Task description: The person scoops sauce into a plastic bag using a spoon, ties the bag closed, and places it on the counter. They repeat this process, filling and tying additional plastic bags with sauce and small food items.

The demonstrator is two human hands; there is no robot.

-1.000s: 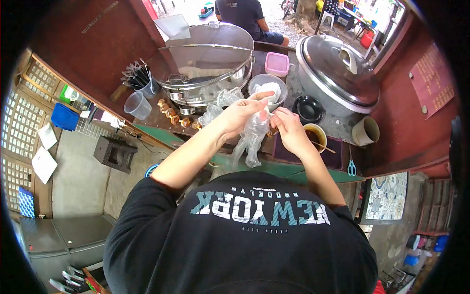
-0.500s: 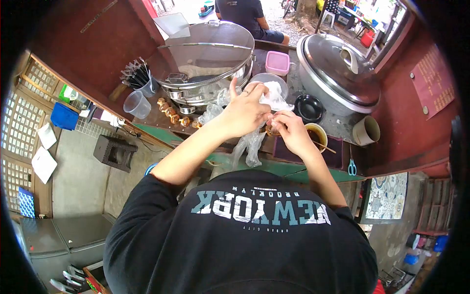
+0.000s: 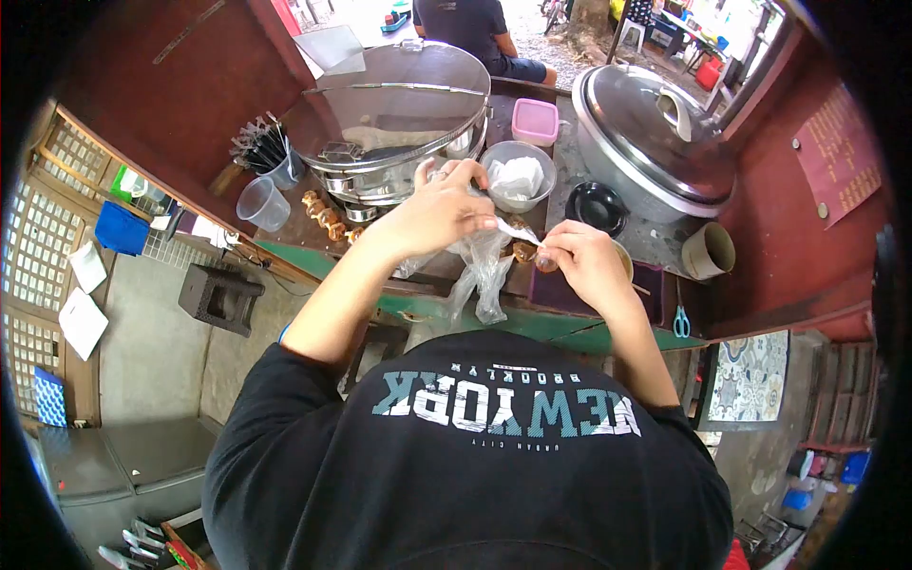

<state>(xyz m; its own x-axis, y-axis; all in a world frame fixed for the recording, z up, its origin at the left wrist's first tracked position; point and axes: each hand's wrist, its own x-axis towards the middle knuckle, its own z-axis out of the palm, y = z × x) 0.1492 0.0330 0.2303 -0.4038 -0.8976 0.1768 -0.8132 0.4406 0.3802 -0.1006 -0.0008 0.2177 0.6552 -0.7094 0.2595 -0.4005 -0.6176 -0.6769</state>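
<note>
A thin white strip [image 3: 519, 232], which looks like twisted paper or plastic, stretches between my two hands. My left hand [image 3: 439, 211] pinches its left end, some fingers raised, over crumpled clear plastic bags [image 3: 483, 271]. At the other end, the fingertips of my right hand [image 3: 591, 266] are closed on the strip. Glossy browned balls [image 3: 523, 252] show right below the strip, beside my right fingertips. Behind my hands stands a clear bowl [image 3: 496, 195] with crumpled white material [image 3: 518, 178] in it. My right hand partly hides a sauce cup [image 3: 624, 261].
A row of browned balls [image 3: 328, 220] lies left, near a clear plastic cup [image 3: 263, 205] and a round steel pan with a clear lid [image 3: 404, 85]. A large lidded pot [image 3: 655, 142], a black bowl [image 3: 597, 209] and blue scissors [image 3: 681, 321] are right. A person [image 3: 465, 33] sits beyond the counter.
My left hand has moved left, away from the clear bowl, uncovering it and the white material inside. The white strip now spans the gap between my hands.
</note>
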